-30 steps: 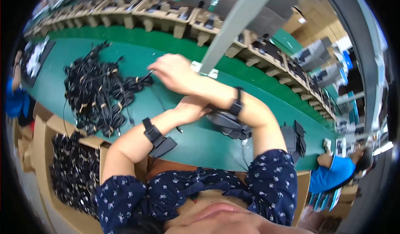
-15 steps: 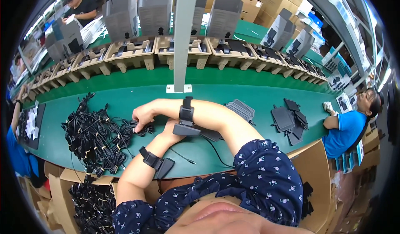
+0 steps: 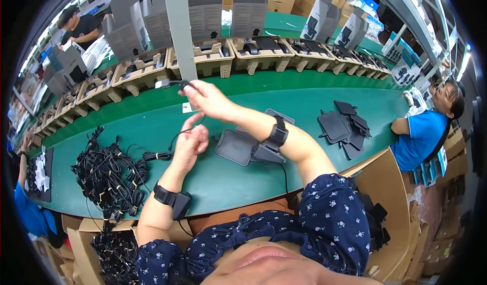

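My right hand (image 3: 210, 100) is raised over the far part of the green table (image 3: 238, 186), its fingers pinched on a black cable (image 3: 178, 139). A pale plug (image 3: 163, 84) sticks out to the left of these fingers. Nearer to me, my left hand (image 3: 189, 144) has its fingers curled where the cable passes, with the index finger pointing out. From there the cable leads down to a tied black coil (image 3: 158, 156) on the table. A large heap of tied black cables (image 3: 106, 176) lies to the left. Flat dark pads (image 3: 236, 147) rest beneath my right forearm.
More dark pads (image 3: 336, 127) lie at the right. Beige trays (image 3: 261, 57) line the back, with grey printed boxes (image 3: 249, 8) behind. A metal post (image 3: 183, 36) rises from the table. Cardboard boxes (image 3: 390, 209) stand at the near edge. A co-worker (image 3: 423, 138) sits at right.
My right hand has left the edge of the cable heap and risen away from me, holding the cable. My left hand has come out from beside my right wrist onto the cable. The view has shifted.
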